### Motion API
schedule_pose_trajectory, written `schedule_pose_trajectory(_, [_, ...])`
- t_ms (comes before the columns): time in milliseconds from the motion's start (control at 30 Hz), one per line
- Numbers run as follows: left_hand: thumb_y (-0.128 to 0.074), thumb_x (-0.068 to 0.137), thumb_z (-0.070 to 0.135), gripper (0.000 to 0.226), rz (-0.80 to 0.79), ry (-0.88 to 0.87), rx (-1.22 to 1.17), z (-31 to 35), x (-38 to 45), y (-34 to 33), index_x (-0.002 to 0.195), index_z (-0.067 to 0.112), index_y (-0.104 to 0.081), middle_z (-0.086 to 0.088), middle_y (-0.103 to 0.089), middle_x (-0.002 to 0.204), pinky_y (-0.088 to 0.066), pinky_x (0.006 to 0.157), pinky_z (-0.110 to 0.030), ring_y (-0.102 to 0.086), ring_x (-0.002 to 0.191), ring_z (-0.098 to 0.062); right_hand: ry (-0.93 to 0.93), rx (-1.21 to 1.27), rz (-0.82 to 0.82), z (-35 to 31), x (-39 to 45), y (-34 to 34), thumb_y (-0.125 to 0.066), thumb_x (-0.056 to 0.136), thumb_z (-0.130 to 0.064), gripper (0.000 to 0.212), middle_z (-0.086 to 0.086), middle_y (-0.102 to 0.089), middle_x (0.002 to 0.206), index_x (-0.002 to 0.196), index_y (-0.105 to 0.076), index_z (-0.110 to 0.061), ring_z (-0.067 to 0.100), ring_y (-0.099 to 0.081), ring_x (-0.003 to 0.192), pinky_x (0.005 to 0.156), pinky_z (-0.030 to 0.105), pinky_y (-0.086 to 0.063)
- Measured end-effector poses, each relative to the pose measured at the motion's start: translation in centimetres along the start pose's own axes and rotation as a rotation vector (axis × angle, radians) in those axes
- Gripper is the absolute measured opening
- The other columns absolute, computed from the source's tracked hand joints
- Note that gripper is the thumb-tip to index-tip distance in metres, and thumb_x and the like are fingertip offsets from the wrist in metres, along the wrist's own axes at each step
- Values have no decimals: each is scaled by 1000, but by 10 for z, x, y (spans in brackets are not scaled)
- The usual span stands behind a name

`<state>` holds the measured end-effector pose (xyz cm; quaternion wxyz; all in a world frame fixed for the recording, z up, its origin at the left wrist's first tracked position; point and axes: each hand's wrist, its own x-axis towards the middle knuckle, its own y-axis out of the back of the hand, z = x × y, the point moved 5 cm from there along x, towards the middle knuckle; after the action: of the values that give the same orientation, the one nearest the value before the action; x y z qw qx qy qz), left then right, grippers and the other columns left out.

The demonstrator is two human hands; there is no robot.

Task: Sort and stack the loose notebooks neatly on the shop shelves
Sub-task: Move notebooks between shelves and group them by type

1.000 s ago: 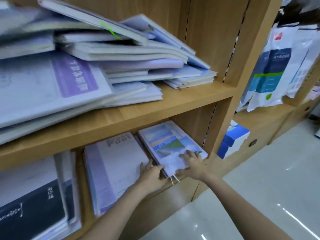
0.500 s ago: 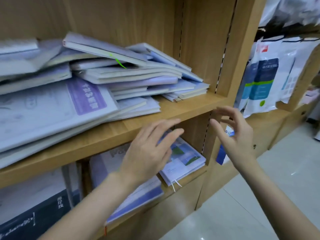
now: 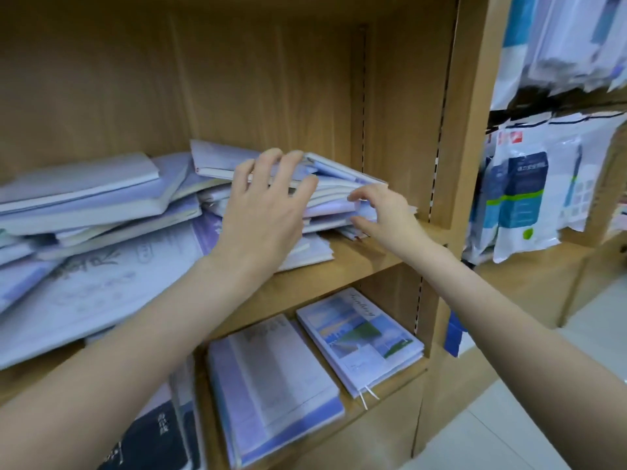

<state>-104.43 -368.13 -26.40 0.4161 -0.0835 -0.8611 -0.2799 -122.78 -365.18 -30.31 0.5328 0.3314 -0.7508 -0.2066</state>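
A messy heap of pale lilac and white notebooks covers the upper wooden shelf. My left hand lies with spread fingers on the front of the tilted right-hand pile. My right hand has its curled fingers and thumb at that pile's right end, touching the page edges. On the lower shelf lie a lilac notebook and a landscape-cover notebook, side by side.
A dark-covered book sits at the lower shelf's left. The upright shelf divider stands just right of my right hand. Hanging packaged goods fill the neighbouring bay. Pale floor tiles show at the lower right.
Both hands left the landscape-cover notebook on the lower shelf and rose to the upper shelf, reaching the right-hand pile of notebooks. The view tilted upward.
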Motion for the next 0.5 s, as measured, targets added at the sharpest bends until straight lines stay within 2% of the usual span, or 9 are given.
schedule_pose_trajectory(67, [-75,65,29,59,-191,-33,54,-10,8,-3,118,16,-53,-12,-52,129,-24,98,-45,-46,119,-36,53,-127,-14,-1,10,-6,-63,84,-8,28,10,-57,112,111,-58,-6,25,-54,103,84,27,-39])
schedule_pose_trajectory(100, [-70,74,32,60,-278,-32,41,-15,12,-9,127,19,-45,-9,-47,132,-24,101,-45,-42,122,-34,79,-183,1,-3,14,-8,-63,82,-6,26,12,-58,108,107,-59,-5,28,-55,99,80,32,-42])
schedule_pose_trajectory(167, [-57,87,27,51,-399,-13,-38,-25,19,-19,133,22,-37,-5,-44,132,-32,95,-39,-41,118,-29,144,-284,58,-10,17,-11,-68,72,0,24,15,-59,94,95,-60,-2,34,-59,87,67,37,-45])
schedule_pose_trajectory(233, [-54,89,25,48,-432,-2,-136,-32,23,-20,134,23,-38,-2,-46,132,-38,86,-36,-43,114,-27,212,-384,124,-17,16,-12,-75,57,5,29,16,-59,76,80,-59,0,34,-60,67,52,33,-45])
schedule_pose_trajectory(300, [-52,89,23,47,-447,52,-229,-39,25,-19,135,27,-41,0,-49,132,-44,85,-37,-44,114,-27,256,-510,149,-24,16,-10,-80,49,4,34,12,-57,67,72,-57,-3,30,-58,56,43,26,-39])
schedule_pose_trajectory(400, [-51,91,24,43,-398,122,-249,-54,41,-9,132,34,-47,-2,-57,125,-44,82,-36,-49,113,-27,284,-664,235,-31,30,9,-81,53,2,33,4,-52,64,70,-56,-9,21,-51,52,35,22,-22])
schedule_pose_trajectory(500, [-53,91,27,46,-420,195,-301,-72,59,2,131,48,-45,-5,-59,120,-37,74,-32,-54,109,-32,368,-727,299,-44,42,40,-77,63,0,28,3,-49,67,74,-54,-11,19,-45,53,36,19,-8])
